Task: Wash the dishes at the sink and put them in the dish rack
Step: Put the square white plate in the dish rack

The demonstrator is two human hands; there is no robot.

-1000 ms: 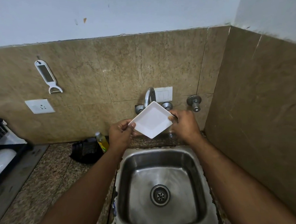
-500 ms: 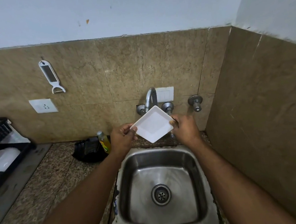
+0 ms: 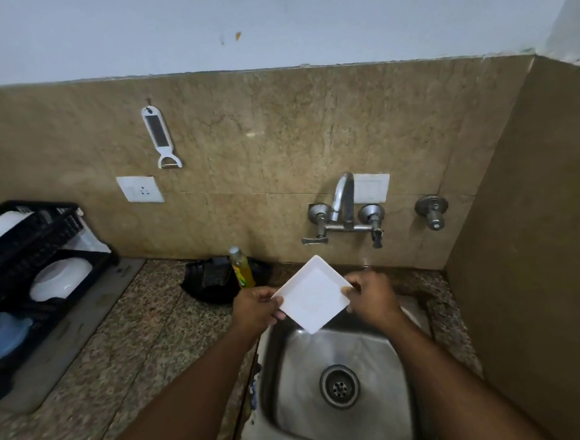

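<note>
A small white square plate (image 3: pixel 313 293) hangs tilted over the back edge of the steel sink (image 3: pixel 285 374). My left hand (image 3: pixel 255 308) pinches its left corner and my right hand (image 3: pixel 369 295) pinches its right corner. The tap (image 3: pixel 343 199) stands on the wall above and behind the plate. A black dish rack (image 3: pixel 43 244) sits at the far left on a grey tray, holding white dishes (image 3: pixel 61 278) and a blue one (image 3: pixel 1 336).
A yellow soap bottle (image 3: pixel 242 268) and a black scrubber holder (image 3: pixel 210 277) stand on the granite counter left of the sink. A peeler (image 3: pixel 159 136) and a socket (image 3: pixel 139 189) are on the tiled wall. A tiled side wall closes in on the right.
The view has swung left and up, bringing more of the dish rack into sight. The plate sits lower, away from the tap, with both hands still on its corners.
</note>
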